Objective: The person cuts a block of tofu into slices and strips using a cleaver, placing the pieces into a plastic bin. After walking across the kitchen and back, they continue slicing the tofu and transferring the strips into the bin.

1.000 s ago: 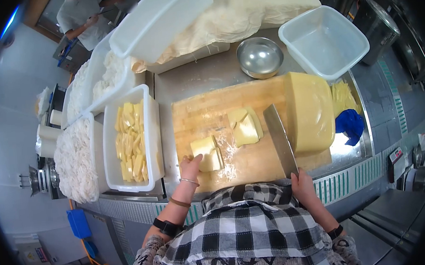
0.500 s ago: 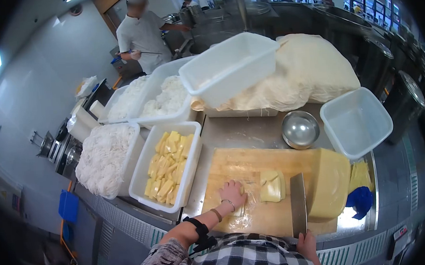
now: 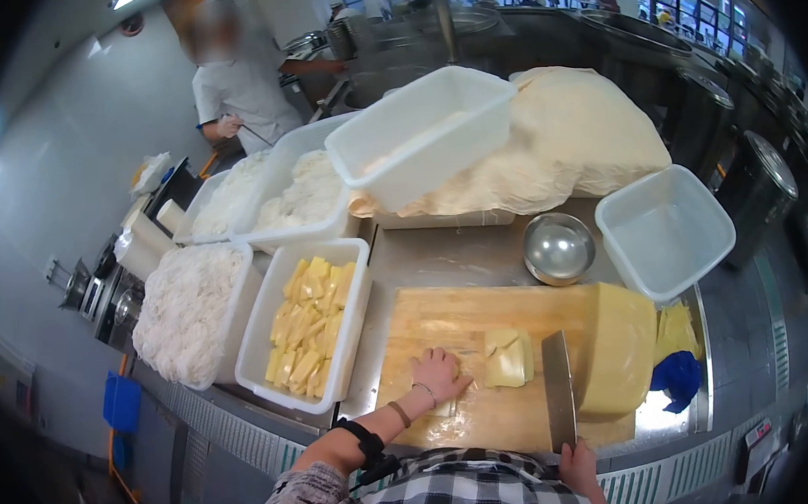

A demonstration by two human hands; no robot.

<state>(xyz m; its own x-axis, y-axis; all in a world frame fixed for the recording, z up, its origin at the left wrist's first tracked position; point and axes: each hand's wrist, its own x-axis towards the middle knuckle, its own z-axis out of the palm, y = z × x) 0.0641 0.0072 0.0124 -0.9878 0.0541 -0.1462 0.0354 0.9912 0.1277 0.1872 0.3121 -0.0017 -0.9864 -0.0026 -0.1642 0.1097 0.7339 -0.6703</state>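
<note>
My left hand (image 3: 436, 374) rests on the wooden cutting board (image 3: 409, 322), fingers curled over pale yellow cut pieces (image 3: 444, 407) that it mostly hides. To its right, a short stack of smooth yellow slices (image 3: 505, 357) lies untouched by either hand. In my right hand (image 3: 578, 465), at the board's front edge, is the handle of a cleaver (image 3: 559, 386). The broad blade stands between the slices and a large, smooth yellow block (image 3: 614, 354), whose material I cannot confirm.
A white tub (image 3: 356, 297) of yellow chunks stands left of the board, beside a tub heaped with white noodles (image 3: 188, 314). A metal bowl (image 3: 559, 248), a translucent tub (image 3: 669, 229) and a blue cloth (image 3: 677, 383) sit around the right side. A co-worker (image 3: 243, 90) stands behind.
The view has shifted slightly, moving the scene a little left in the frame. My left hand stays over the pieces and my right keeps the cleaver. The co-worker appears closer to the left.
</note>
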